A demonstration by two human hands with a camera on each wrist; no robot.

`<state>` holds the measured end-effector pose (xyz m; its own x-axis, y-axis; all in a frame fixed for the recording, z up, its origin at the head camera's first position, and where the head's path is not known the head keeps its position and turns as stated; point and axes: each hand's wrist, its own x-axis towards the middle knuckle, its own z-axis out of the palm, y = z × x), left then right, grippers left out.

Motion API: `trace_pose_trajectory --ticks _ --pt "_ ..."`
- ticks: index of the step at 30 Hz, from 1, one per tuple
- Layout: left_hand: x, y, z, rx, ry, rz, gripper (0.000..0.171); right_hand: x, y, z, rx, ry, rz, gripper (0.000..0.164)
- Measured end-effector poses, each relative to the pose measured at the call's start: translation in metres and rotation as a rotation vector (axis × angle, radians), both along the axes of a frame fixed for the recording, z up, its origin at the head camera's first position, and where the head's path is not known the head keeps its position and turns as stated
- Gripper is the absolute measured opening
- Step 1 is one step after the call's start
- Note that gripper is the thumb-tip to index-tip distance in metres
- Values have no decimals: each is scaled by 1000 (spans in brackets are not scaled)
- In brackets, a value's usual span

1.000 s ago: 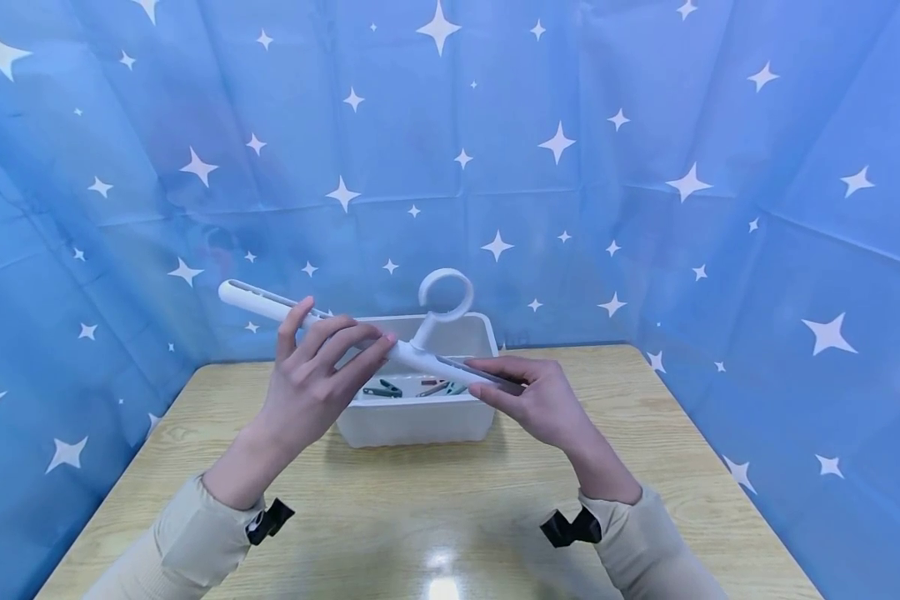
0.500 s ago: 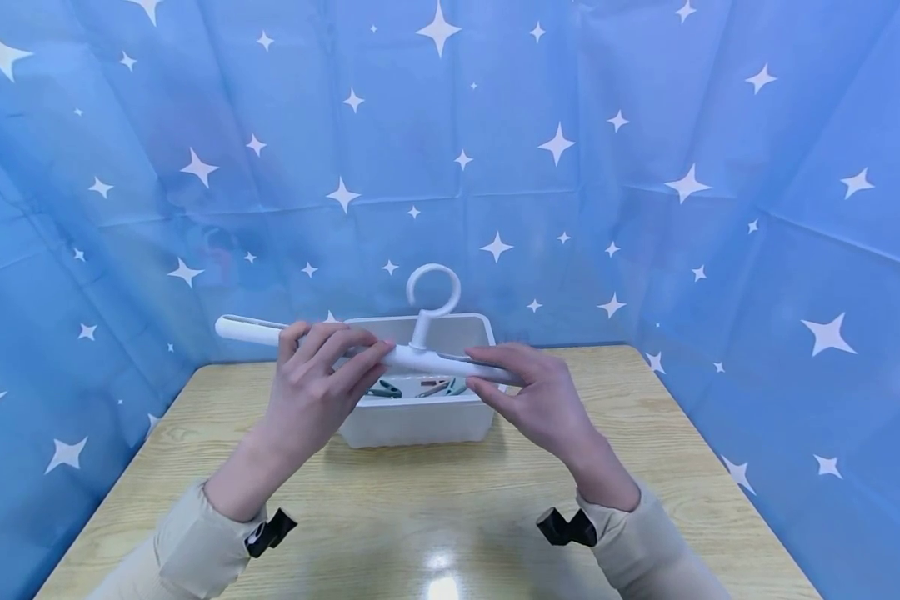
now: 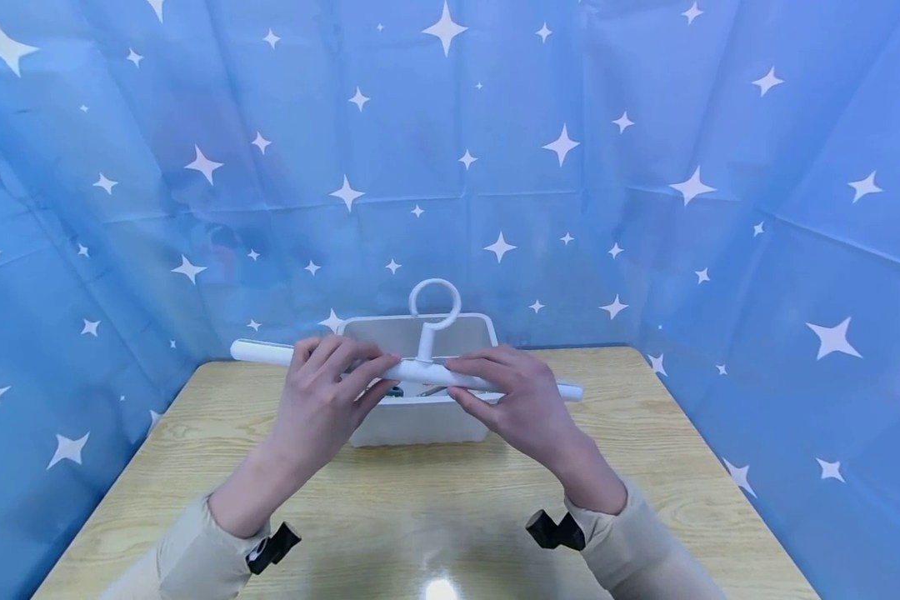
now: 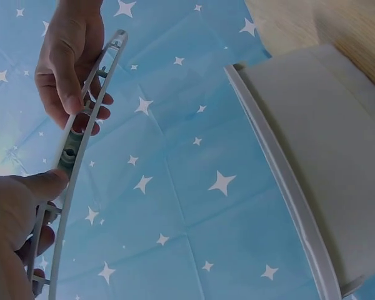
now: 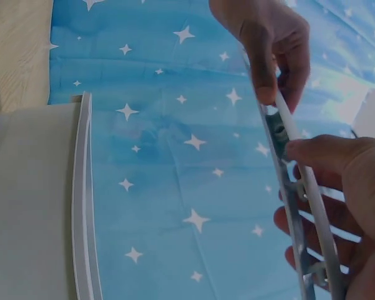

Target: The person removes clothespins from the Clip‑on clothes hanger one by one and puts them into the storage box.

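A white plastic hanger [image 3: 420,372] with a round hook [image 3: 436,302] is held up in front of the bin, its bar nearly level and tipped slightly down to the right. My left hand [image 3: 324,387] grips the bar left of the hook. On the other side, my right hand [image 3: 521,404] pinches it just right of the hook's stem. The hanger's hollow underside [image 4: 61,215] shows in the left wrist view, with cross ribs and a dark green piece in its middle. Thumbs of both hands press on the near side of the bar.
Behind the hanger a white bin [image 3: 420,423] stands on the wooden table [image 3: 420,508]. Some green clips [image 3: 394,392] lie inside it, partly covered by the hanger. A blue curtain [image 3: 420,158] with white stars surrounds the table's back and sides.
The hanger has turned from a steep slant to nearly level and come down a little. My right hand has shifted inward along the bar, so the bar's right end now shows past it.
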<state>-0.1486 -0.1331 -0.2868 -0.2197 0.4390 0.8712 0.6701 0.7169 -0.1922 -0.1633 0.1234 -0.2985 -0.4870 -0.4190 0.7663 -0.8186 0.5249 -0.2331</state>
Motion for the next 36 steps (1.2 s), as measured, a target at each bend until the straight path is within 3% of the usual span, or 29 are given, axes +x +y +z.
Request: trace_pose_trajectory --ticks 10,17,26,36 --pt "10 -1 -8 -19 -173 47 31 4 1 -4 97 -35 -17 27" --pt "12 -2 -14 -46 -190 48 32 5 3 -7 141 -60 -3 26" --pt "19 -2 -23 -41 -316 45 33 7 4 -11 187 -104 -3 23" --pt "21 -3 -34 -40 -364 64 30 10 2 -19 219 -140 -10 22"
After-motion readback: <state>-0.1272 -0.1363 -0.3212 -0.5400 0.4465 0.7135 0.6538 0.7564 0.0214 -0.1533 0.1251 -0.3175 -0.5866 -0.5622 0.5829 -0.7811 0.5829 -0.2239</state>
